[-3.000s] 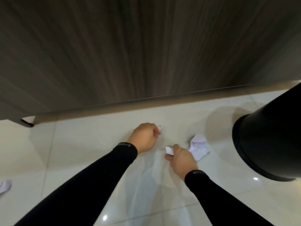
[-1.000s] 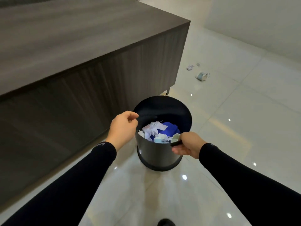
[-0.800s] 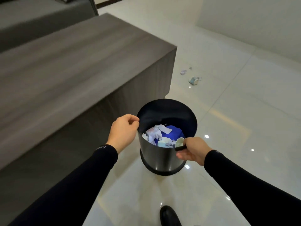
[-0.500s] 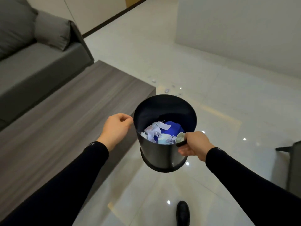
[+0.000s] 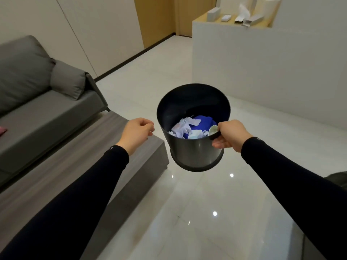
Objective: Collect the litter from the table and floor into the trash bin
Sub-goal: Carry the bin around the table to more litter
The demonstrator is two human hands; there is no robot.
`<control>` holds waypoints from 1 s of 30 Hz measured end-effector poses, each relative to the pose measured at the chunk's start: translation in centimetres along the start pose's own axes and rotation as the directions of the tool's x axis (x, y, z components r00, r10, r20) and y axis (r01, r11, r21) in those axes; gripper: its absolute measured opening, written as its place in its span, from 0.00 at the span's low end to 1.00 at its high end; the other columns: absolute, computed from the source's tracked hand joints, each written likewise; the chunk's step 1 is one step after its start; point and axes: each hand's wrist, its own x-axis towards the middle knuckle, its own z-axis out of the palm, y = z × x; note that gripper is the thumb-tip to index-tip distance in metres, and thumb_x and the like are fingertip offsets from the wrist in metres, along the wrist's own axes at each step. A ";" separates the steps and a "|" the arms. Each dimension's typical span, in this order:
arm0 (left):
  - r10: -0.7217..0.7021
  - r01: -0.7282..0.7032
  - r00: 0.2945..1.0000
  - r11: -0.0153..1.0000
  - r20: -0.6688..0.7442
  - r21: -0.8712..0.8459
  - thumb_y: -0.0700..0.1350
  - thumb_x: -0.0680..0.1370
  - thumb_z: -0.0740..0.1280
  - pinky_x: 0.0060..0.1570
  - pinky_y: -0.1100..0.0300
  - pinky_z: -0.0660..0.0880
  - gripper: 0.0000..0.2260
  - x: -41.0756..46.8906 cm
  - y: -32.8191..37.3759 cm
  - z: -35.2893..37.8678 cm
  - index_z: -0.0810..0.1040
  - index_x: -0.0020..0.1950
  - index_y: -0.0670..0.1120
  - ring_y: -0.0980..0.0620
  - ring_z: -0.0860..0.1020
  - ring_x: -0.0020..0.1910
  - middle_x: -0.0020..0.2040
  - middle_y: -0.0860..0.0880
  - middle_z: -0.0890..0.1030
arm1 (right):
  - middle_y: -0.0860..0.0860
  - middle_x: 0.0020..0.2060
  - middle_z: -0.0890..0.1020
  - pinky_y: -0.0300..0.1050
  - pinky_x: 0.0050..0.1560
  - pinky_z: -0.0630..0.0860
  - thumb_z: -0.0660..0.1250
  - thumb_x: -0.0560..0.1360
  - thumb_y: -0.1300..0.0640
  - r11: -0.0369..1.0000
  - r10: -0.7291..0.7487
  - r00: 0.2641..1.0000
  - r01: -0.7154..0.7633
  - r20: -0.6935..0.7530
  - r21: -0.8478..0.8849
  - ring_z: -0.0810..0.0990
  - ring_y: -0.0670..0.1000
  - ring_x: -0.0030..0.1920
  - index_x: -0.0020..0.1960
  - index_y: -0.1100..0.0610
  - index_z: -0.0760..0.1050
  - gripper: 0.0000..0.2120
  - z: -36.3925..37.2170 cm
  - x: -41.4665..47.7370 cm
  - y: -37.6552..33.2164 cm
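While the right grip (image 5: 230, 136) clamps the trash bin (image 5: 193, 152) rim and the left grip (image 5: 137, 133) curls empty, level carriage is advised.

1. One view: wide-angle camera worn on the person's head.
2. It looks from above and behind the trash bin (image 5: 195, 151), facing forward and down. The bin's open mouth and contents show, just right of frame centre.
3. The camera is near. Both black-sleeved arms run in from the bottom corners, with the right hand (image 5: 228, 136) on the bin's near-right rim and the left hand (image 5: 138, 133) just left of the bin.
4. Left of the bin is a grey wood-grain table (image 5: 93, 156), with a grey sofa (image 5: 37, 109) beyond it.
5. Beyond the bin, to the right, is a white counter (image 5: 244, 62). Glossy floor tiles (image 5: 206, 212) lie below the bin.
6. Wall lines lean toward the frame edges.
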 end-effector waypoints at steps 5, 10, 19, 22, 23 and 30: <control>0.008 -0.008 1.000 1.000 -0.015 0.002 0.40 0.73 0.64 0.38 0.61 0.75 0.06 7.0 1.7 1.9 0.80 0.47 0.44 0.54 0.79 0.39 0.41 0.50 0.81 | 0.56 0.17 0.80 0.40 0.23 0.79 0.54 0.76 0.66 0.989 0.060 0.997 -0.052 -0.054 0.137 0.79 0.51 0.19 0.37 0.65 0.70 0.11 -3.3 6.1 -2.5; -0.001 -0.001 1.000 0.999 -0.025 -0.052 0.39 0.73 0.64 0.37 0.62 0.75 0.06 17.4 2.6 4.3 0.79 0.41 0.48 0.54 0.79 0.40 0.40 0.50 0.81 | 0.57 0.20 0.80 0.41 0.26 0.81 0.53 0.75 0.67 0.985 0.078 0.994 -0.066 -0.070 0.159 0.79 0.53 0.20 0.40 0.65 0.69 0.09 -4.7 14.6 -5.2; -0.057 0.056 0.998 0.992 -0.010 -0.114 0.37 0.74 0.63 0.39 0.60 0.74 0.06 36.8 7.3 9.4 0.78 0.42 0.45 0.52 0.77 0.39 0.40 0.48 0.79 | 0.62 0.30 0.79 0.36 0.19 0.75 0.56 0.73 0.67 0.987 0.095 0.992 -0.083 -0.081 0.138 0.77 0.51 0.16 0.38 0.68 0.73 0.09 -7.6 31.5 -14.9; -0.061 0.058 0.998 0.992 -0.028 -0.111 0.37 0.74 0.63 0.39 0.60 0.74 0.06 42.0 9.3 10.0 0.79 0.43 0.44 0.52 0.77 0.39 0.39 0.48 0.79 | 0.61 0.29 0.79 0.36 0.19 0.76 0.59 0.71 0.67 0.992 0.073 0.995 -0.065 -0.067 0.109 0.77 0.51 0.16 0.33 0.65 0.73 0.09 -8.7 36.6 -18.3; -0.062 0.057 0.997 0.992 -0.038 -0.110 0.37 0.73 0.63 0.39 0.61 0.74 0.06 43.6 9.8 10.2 0.78 0.42 0.45 0.52 0.77 0.39 0.39 0.48 0.79 | 0.61 0.29 0.79 0.36 0.19 0.75 0.59 0.71 0.67 0.993 0.070 0.996 -0.063 -0.061 0.102 0.77 0.51 0.16 0.33 0.65 0.73 0.10 -8.9 38.5 -19.3; -0.118 0.105 0.983 0.990 -0.144 -0.094 0.38 0.74 0.62 0.38 0.61 0.75 0.06 54.0 11.1 12.2 0.79 0.43 0.46 0.51 0.78 0.41 0.41 0.47 0.81 | 0.60 0.28 0.79 0.36 0.19 0.76 0.59 0.71 0.68 0.998 0.056 0.997 -0.058 0.057 0.039 0.77 0.50 0.16 0.32 0.64 0.73 0.10 -8.9 52.2 -25.0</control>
